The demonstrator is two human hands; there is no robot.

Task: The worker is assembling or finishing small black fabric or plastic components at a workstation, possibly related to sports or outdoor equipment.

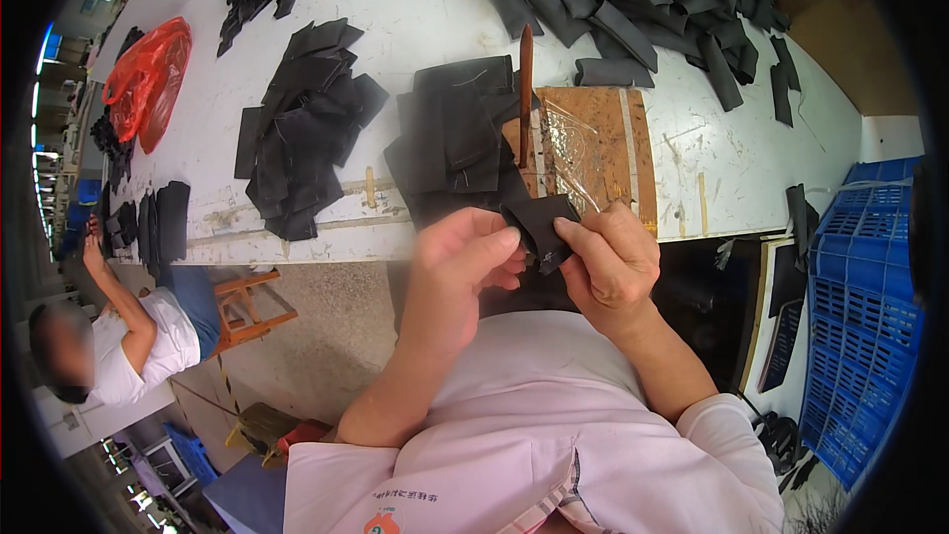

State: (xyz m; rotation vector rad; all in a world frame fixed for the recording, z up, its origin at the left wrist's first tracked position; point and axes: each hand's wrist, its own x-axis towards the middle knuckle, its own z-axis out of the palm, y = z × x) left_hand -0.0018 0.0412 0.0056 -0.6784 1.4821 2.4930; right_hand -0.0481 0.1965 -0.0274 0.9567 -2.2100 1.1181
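A small black fabric piece (541,227) is held up between my two hands just over the table's front edge. My left hand (472,249) pinches its left side between thumb and fingers. At its right side my right hand (615,255) grips it, thumb and index finger pressed together. Right behind lies a loose pile of flat black fabric pieces (460,129). Beside that pile a brown board (618,143) with clear tape across it rests on the table, and a pointed reddish-brown stick (526,89) stands upright at its left part.
More black pieces lie heaped on the white table (395,25): a flat stack (306,129) at left and rolled tubes (633,0) at the back right. A red plastic bag (148,79) sits far left. Blue crates (860,316) stand at right. Another person (148,341) sits at left.
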